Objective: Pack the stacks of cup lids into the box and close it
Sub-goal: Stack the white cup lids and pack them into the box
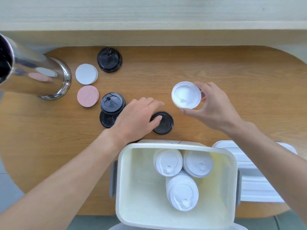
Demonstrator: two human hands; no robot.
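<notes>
Presently I note the open box at the table's near edge, three white lid stacks standing inside. My right hand pinches a white stack above the tabletop; my left hand lies with relaxed fingers, thumb touching a black stack

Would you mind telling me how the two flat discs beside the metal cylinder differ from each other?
The pink disc is pink, while the white disc is white. The white disc lies farther from the person, next to a black lid stack; the pink disc lies nearer, beside another black lid stack. Faint lettering shows on the pink disc; none is visible on the white one. Both are round, flat and similar in size, lying on the wooden table.
</notes>
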